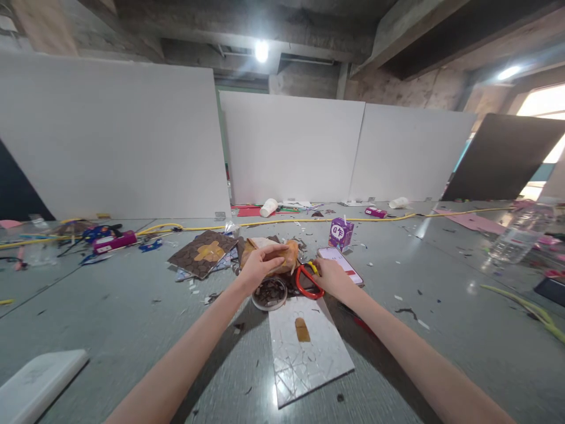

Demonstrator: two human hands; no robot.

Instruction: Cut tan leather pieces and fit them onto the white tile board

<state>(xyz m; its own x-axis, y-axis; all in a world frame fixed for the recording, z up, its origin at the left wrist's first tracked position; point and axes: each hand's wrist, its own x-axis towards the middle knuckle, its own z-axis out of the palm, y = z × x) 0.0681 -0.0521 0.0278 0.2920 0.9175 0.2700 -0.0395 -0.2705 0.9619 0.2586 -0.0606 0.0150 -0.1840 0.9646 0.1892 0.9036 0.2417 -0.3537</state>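
White board (313,368) as landmark: at its far edge, our right hand (336,278) has fingertips on the red-handled scissors (299,281); beyond, our left hand (261,266) touches a crumpled brown piece (289,255). Whether either hand's fingers are clamped, we cannot tell.

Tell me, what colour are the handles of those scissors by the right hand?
The scissors' handles are red with some yellow, best seen in the head view.

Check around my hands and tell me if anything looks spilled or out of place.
Yes. Scraps lie strewn over the grey surface, outside the bowl that holds dark pieces near your left hand. Farther back, a white cup lies tipped on its side, though cups normally stand upright.
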